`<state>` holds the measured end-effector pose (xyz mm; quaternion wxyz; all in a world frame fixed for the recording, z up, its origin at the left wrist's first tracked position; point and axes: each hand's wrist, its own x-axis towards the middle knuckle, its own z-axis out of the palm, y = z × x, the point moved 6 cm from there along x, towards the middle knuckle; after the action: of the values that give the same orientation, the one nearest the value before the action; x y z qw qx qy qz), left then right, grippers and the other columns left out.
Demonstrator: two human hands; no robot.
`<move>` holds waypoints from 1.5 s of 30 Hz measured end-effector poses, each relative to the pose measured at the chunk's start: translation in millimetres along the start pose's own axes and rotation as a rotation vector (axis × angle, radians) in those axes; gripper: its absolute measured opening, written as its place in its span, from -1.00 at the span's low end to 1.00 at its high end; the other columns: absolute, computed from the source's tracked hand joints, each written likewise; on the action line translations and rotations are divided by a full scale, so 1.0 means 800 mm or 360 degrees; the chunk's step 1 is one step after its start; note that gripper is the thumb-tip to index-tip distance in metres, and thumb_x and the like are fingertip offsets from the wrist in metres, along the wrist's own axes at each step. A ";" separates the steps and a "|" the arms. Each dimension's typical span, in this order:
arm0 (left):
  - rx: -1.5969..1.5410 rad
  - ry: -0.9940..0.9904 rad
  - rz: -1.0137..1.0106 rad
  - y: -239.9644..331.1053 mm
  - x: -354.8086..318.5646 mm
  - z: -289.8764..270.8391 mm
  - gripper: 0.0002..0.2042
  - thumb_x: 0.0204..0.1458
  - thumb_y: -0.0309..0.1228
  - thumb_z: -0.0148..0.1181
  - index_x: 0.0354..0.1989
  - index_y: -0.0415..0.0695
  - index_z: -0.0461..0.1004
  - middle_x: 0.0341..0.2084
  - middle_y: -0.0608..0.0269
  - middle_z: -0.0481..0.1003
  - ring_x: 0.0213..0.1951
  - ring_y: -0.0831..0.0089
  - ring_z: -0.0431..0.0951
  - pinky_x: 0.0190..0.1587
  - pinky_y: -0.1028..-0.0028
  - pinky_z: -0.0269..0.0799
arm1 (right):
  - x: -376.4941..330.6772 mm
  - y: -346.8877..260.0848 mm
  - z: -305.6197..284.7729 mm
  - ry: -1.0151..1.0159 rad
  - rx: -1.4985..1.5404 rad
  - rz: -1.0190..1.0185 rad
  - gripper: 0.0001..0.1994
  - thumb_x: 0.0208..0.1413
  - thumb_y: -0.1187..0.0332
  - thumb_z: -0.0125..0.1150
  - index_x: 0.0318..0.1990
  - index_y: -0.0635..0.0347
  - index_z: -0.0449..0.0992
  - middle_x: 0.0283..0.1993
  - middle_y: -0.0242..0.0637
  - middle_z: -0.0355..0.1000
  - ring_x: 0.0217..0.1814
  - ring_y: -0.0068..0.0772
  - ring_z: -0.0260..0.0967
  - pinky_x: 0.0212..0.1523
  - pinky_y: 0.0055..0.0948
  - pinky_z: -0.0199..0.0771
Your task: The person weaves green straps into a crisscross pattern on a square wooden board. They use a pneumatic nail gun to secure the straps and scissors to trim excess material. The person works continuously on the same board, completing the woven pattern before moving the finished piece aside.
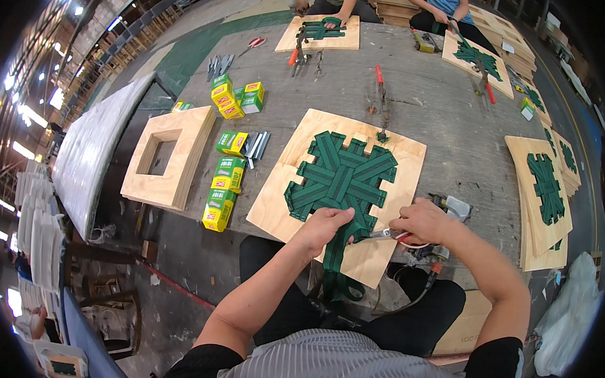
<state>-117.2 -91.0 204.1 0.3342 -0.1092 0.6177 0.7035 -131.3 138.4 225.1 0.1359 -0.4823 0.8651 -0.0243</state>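
Note:
A light plywood panel [402,154] lies on the grey table in front of me, with interwoven dark green webbing straps [339,177] across its cut-out. At the panel's near edge, my left hand [323,230] is closed on a loose green webbing strap [334,254], whose end hangs below the panel toward my lap. My right hand [422,222] grips red-handled scissors [384,233]. Their blades point left and reach the strap beside my left fingers. Whether the blades are apart there I cannot tell.
Yellow-and-green boxes [227,172] and metal staple strips [257,147] lie left of the panel, beside stacked wooden frames [196,146]. A red-handled clamp [380,84] stands behind it. Near my right hand is a staple gun [457,207]. Webbed panels [546,192] are piled right; two people work opposite.

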 end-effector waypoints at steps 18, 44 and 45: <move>-0.0163 -0.0005 0.0159 -0.006 -0.044 -0.019 -0.66 0.37 -0.19 0.12 -0.07 -0.29 0.54 -0.36 0.18 0.61 -0.35 0.43 0.63 -0.22 0.39 0.59 | -0.003 -0.043 0.000 0.0335 0.0285 0.0242 -0.59 -0.01 0.03 0.46 -0.03 -0.08 0.55 -0.27 -0.23 0.51 -0.21 -0.08 0.58 -0.24 -0.08 0.56; 0.1645 -0.0043 0.1117 0.039 -0.016 0.038 -0.60 0.41 -0.22 -0.08 0.30 -0.13 0.41 0.03 -0.01 0.55 0.15 0.05 0.51 0.24 0.14 0.36 | -0.185 0.044 0.081 0.1415 0.0440 0.2078 -0.64 0.06 0.25 0.46 -0.14 0.15 0.39 -0.13 -0.06 0.38 -0.09 0.09 0.39 -0.09 -0.04 0.42; 0.1871 0.0094 0.1311 0.049 0.005 0.023 -0.57 0.40 -0.18 -0.07 0.33 -0.12 0.39 0.12 -0.05 0.52 0.26 -0.03 0.43 0.34 0.07 0.27 | -0.178 0.046 0.075 0.1383 0.0439 0.2068 -0.65 0.07 0.25 0.45 -0.15 0.15 0.39 -0.13 -0.07 0.38 -0.08 0.10 0.39 -0.08 -0.03 0.42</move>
<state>-139.3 -72.5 237.2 0.0283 0.3118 0.8941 0.3201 -75.0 283.4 191.0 -0.1685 0.1929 0.9381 -0.2333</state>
